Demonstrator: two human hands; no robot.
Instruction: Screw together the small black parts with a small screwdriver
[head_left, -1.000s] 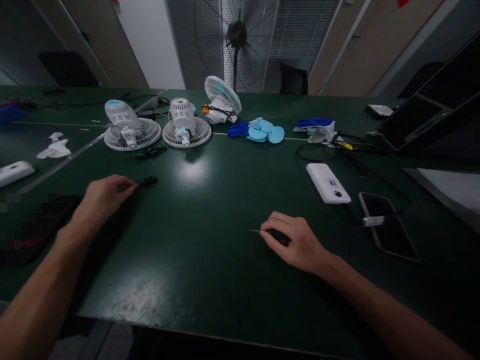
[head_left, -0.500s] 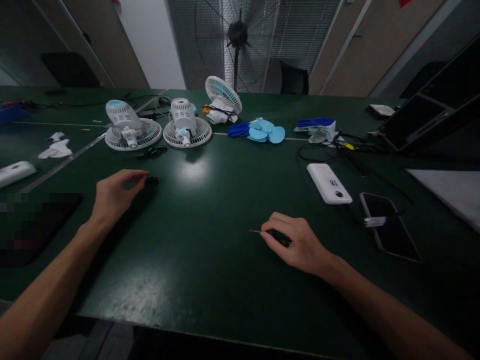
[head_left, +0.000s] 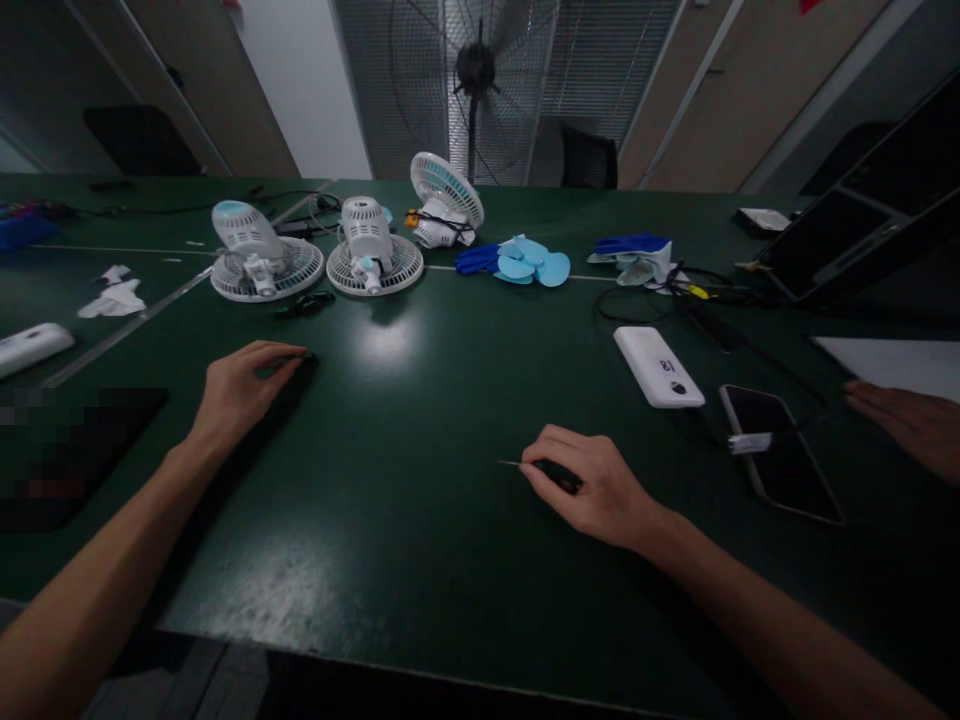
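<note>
While my right hand (head_left: 600,492) pinches a thin tool (head_left: 511,463), my left hand (head_left: 240,388) only curls loose fingers over the small black part (head_left: 309,357), so I reckon it needs pinching next.

Three small white fans stand in the upper left of the green counter (head_left: 420,420): the left fan (head_left: 266,262) and middle fan (head_left: 373,255) face down, and the tilted fan (head_left: 444,210) sits behind them. Light blue blades (head_left: 532,263) lie just right of these, touching a blue glove (head_left: 474,260). More gloves (head_left: 634,255) and tangled cables (head_left: 675,300) lie further right. A white power bank (head_left: 658,367) lies right of centre, with a dark phone (head_left: 780,452) near it. A laptop (head_left: 847,235) stands upper right. At the right edge a co-worker's hand (head_left: 911,425) rests beside a white sheet (head_left: 900,355). Paper scraps (head_left: 112,295) lie at far left. A floor fan (head_left: 474,70) stands at top centre.
</note>
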